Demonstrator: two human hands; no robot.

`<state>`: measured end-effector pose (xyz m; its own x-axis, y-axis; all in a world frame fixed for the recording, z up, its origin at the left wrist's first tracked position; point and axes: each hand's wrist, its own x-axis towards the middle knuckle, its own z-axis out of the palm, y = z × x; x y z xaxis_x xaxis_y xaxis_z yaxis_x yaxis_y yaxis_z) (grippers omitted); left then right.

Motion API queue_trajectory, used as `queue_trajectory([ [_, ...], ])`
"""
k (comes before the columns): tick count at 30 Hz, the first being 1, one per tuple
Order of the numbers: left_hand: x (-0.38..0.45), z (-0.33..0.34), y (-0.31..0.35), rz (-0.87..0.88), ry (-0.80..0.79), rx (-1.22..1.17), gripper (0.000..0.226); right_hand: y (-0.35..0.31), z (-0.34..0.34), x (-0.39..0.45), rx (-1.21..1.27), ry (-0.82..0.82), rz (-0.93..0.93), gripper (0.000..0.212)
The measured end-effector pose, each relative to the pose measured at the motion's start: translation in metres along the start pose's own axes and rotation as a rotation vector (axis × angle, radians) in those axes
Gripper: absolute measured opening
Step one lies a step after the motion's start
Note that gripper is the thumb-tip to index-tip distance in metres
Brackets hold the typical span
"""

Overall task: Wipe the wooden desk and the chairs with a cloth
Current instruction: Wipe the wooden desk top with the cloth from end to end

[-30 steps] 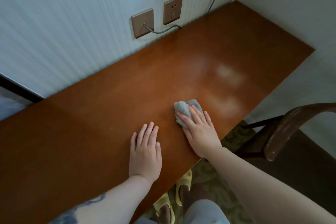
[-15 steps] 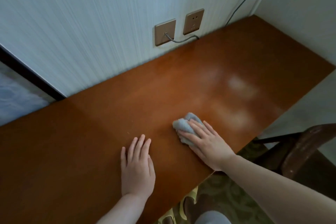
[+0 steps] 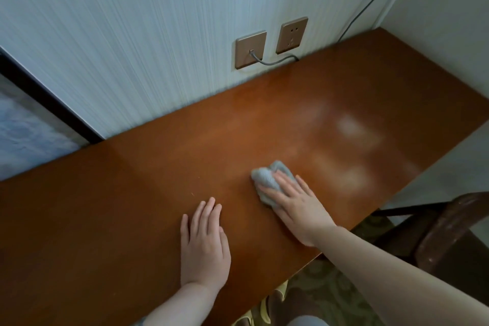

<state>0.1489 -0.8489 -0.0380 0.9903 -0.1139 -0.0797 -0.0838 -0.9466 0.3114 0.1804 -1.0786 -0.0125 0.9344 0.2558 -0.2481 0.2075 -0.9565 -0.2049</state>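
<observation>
A long brown wooden desk (image 3: 132, 206) runs along the wall. A crumpled grey cloth (image 3: 267, 180) lies on it near the front edge. My right hand (image 3: 296, 204) presses flat on the cloth with straight fingers and covers its near half. My left hand (image 3: 203, 241) rests flat on the bare desk top, a hand's width left of the cloth, fingers straight and together. The dark wooden back of a chair (image 3: 444, 227) shows at the right, beside the desk's front edge.
Two brown wall sockets (image 3: 270, 46) sit just above the desk's back edge, with a grey cable (image 3: 275, 62) plugged into the left one. A thin cable (image 3: 370, 5) runs up the corner. Patterned carpet (image 3: 325, 288) and yellow slippers lie below the desk.
My right hand and the cloth slid a little left and nearer along the desk. My left hand stayed flat in nearly the same spot. The view shifted left and up.
</observation>
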Motion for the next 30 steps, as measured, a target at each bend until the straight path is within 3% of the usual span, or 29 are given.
queue_trajectory([
  [2,-0.001,0.001,0.000,-0.015,0.007,-0.025,0.050,-0.031,0.000,0.031,0.077,0.135,0.244,0.049],
  [4,0.000,0.002,-0.001,-0.012,0.016,-0.046,0.048,-0.067,0.010,0.039,0.141,0.197,0.328,0.049],
  [8,0.001,0.001,-0.004,0.013,0.020,-0.049,0.050,-0.084,0.038,-0.031,0.046,0.150,-0.058,0.048],
  [10,0.002,0.001,-0.003,-0.002,0.010,-0.047,0.052,-0.058,0.043,-0.069,0.004,0.126,-0.101,0.051],
  [15,-0.001,0.000,0.000,-0.038,-0.004,-0.079,0.045,0.006,0.024,-0.062,0.092,0.202,0.364,0.053],
  [17,0.000,-0.002,0.012,-0.122,0.005,-0.154,0.040,0.000,0.015,-0.033,0.174,0.285,0.565,0.056],
  [19,0.002,-0.002,0.037,-0.147,0.008,-0.239,0.041,-0.022,0.012,-0.021,0.224,0.325,0.646,0.059],
  [22,0.006,0.003,0.069,0.025,0.010,-0.422,0.041,-0.060,0.034,-0.050,0.159,0.273,0.391,0.064],
  [25,0.024,0.013,0.083,0.176,-0.005,-0.485,0.052,-0.051,0.035,-0.100,0.041,0.118,0.102,0.049],
  [27,0.037,0.018,0.090,0.243,-0.028,-0.420,0.044,-0.010,0.026,-0.110,-0.082,-0.006,0.081,0.047],
  [30,0.045,0.019,0.097,0.233,-0.067,-0.269,0.038,0.054,0.007,-0.091,-0.078,0.080,0.233,0.049],
])
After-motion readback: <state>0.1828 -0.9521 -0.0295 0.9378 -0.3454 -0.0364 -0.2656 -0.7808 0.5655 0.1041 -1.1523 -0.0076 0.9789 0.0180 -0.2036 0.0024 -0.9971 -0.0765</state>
